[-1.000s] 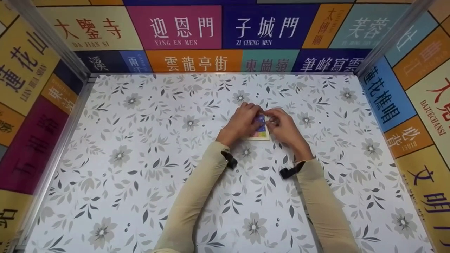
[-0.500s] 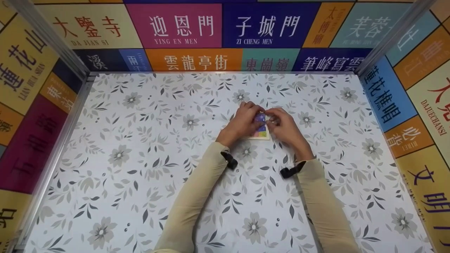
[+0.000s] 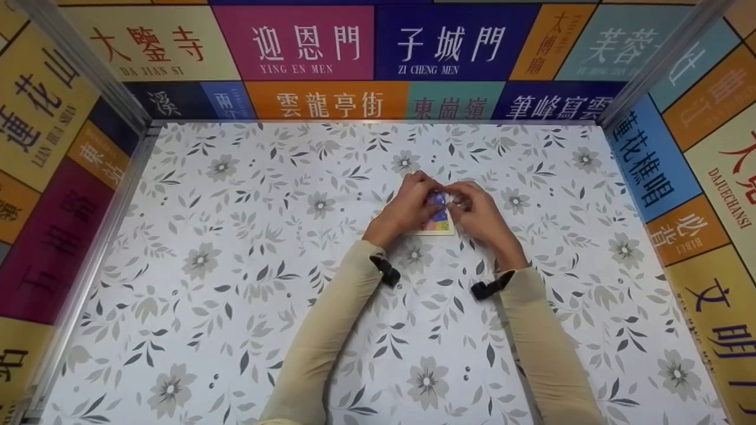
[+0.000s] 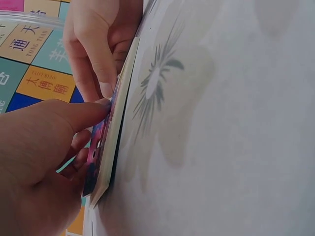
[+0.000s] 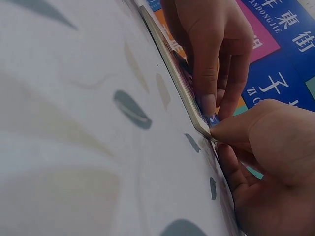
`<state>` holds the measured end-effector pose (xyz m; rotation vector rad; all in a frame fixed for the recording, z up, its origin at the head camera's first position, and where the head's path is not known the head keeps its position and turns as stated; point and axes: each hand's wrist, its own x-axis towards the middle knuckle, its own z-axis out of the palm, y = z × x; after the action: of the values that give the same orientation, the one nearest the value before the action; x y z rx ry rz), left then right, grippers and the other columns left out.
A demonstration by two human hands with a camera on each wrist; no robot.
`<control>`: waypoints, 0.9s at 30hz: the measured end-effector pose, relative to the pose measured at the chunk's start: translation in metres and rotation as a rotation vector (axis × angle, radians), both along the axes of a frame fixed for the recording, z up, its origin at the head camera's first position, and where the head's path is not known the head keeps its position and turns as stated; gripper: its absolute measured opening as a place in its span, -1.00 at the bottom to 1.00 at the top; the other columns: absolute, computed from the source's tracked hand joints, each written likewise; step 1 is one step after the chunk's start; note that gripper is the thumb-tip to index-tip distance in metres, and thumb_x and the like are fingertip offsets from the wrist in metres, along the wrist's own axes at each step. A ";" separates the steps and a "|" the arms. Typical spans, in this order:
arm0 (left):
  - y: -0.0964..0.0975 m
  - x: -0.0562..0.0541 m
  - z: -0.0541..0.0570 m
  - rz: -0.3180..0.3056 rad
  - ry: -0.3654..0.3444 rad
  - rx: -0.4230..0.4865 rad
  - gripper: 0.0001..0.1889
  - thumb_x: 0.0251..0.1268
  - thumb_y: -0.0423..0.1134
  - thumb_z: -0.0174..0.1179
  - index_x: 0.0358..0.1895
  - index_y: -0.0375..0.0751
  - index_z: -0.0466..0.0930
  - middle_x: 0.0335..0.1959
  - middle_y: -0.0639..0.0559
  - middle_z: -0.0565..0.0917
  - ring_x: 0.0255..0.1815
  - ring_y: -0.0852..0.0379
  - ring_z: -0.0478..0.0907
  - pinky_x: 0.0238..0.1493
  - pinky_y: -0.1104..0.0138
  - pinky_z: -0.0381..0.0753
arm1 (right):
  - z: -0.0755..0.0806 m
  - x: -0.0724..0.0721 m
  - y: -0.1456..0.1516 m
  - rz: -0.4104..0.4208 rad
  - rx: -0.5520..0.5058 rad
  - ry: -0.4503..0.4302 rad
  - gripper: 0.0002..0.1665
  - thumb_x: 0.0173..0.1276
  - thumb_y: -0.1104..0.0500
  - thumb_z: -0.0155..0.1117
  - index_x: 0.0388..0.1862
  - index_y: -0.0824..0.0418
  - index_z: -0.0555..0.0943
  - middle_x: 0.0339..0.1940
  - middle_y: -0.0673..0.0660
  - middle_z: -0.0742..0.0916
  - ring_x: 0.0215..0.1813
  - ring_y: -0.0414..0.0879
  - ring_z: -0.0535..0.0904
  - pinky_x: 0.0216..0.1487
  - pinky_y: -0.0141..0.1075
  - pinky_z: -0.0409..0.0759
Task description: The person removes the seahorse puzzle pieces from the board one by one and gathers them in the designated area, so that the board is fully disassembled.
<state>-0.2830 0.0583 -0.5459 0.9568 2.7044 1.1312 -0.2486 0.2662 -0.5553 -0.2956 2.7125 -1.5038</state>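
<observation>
A small flat picture board [image 3: 442,225] with a cream border and a purple, pink and yellow-green print lies on the patterned table. My left hand [image 3: 409,203] covers its left part, thumb on the purple print and fingers curled at the far edge. My right hand [image 3: 477,211] pinches the far right corner with thumb and forefinger. Seen by the left wrist camera, a dark purple layer lies over the cream base [image 4: 117,132] of the board. The right wrist view has my right thumb [image 5: 234,127] against the corner, close to the left hand's fingertips.
The white tabletop [image 3: 248,330] has a grey leaf and flower print. Upright panels [image 3: 295,44] with coloured blocks and Chinese lettering border it at the back and both sides. Black camera straps [image 3: 387,270] circle both wrists.
</observation>
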 end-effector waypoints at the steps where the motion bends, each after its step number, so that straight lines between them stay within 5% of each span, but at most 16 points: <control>1: 0.000 0.000 0.000 0.001 0.005 0.005 -0.62 0.52 -0.25 0.36 0.31 -0.25 0.69 0.24 -0.18 0.58 0.29 -0.13 0.46 0.42 0.09 0.46 | 0.000 0.000 0.000 -0.001 0.003 0.000 -0.52 0.52 0.41 0.27 0.37 0.21 0.68 0.29 0.23 0.66 0.04 0.04 0.61 -0.01 -0.49 0.52; 4: 0.002 -0.003 -0.009 0.019 0.035 0.008 -0.63 0.52 -0.23 0.36 0.30 -0.20 0.71 0.21 -0.13 0.58 0.26 -0.08 0.44 0.37 0.11 0.47 | 0.000 0.000 0.000 0.003 0.012 0.006 -0.51 0.53 0.42 0.26 0.37 0.20 0.68 0.31 0.22 0.66 0.06 0.04 0.61 0.00 -0.49 0.53; 8: 0.003 -0.001 -0.009 0.053 0.057 -0.012 -0.64 0.52 -0.20 0.37 0.30 -0.12 0.73 0.20 -0.09 0.58 0.24 -0.07 0.43 0.33 0.10 0.46 | 0.000 0.000 0.000 0.013 0.032 0.021 -0.51 0.54 0.43 0.24 0.38 0.21 0.67 0.33 0.21 0.65 0.09 0.07 0.62 0.02 -0.46 0.52; 9: 0.001 0.003 -0.002 0.054 0.047 -0.015 -0.64 0.53 -0.24 0.35 0.31 -0.13 0.72 0.21 -0.11 0.58 0.25 -0.09 0.43 0.35 0.08 0.46 | 0.001 0.000 0.000 0.013 0.034 0.024 -0.51 0.54 0.43 0.24 0.38 0.21 0.67 0.33 0.21 0.65 0.09 0.07 0.63 0.02 -0.45 0.52; 13: -0.001 0.002 -0.004 0.022 0.025 0.052 -0.65 0.53 -0.30 0.34 0.30 -0.20 0.71 0.23 -0.16 0.60 0.30 -0.11 0.47 0.43 0.11 0.48 | 0.001 0.000 -0.001 0.016 0.035 0.028 -0.52 0.54 0.43 0.24 0.38 0.23 0.67 0.33 0.23 0.66 0.10 0.09 0.63 0.02 -0.45 0.53; 20: -0.002 -0.016 -0.034 0.003 0.020 0.139 -0.66 0.47 -0.29 0.35 0.25 -0.18 0.74 0.12 -0.11 0.73 0.14 -0.02 0.60 0.29 0.19 0.57 | 0.001 0.000 -0.002 0.019 0.037 0.034 -0.50 0.52 0.45 0.24 0.39 0.24 0.66 0.31 0.24 0.69 0.07 0.04 0.61 0.02 -0.45 0.52; 27: -0.010 -0.001 -0.003 0.008 -0.003 0.080 -0.66 0.51 -0.35 0.32 0.27 -0.33 0.73 0.09 -0.20 0.75 0.06 -0.03 0.67 0.14 0.21 0.67 | 0.001 0.000 -0.002 0.019 0.028 0.044 -0.53 0.52 0.46 0.22 0.36 0.31 0.68 0.26 0.28 0.71 0.02 0.06 0.60 -0.02 -0.44 0.50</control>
<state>-0.2843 0.0485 -0.5490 0.9546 2.6814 1.2502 -0.2482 0.2643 -0.5548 -0.3574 2.7535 -1.4702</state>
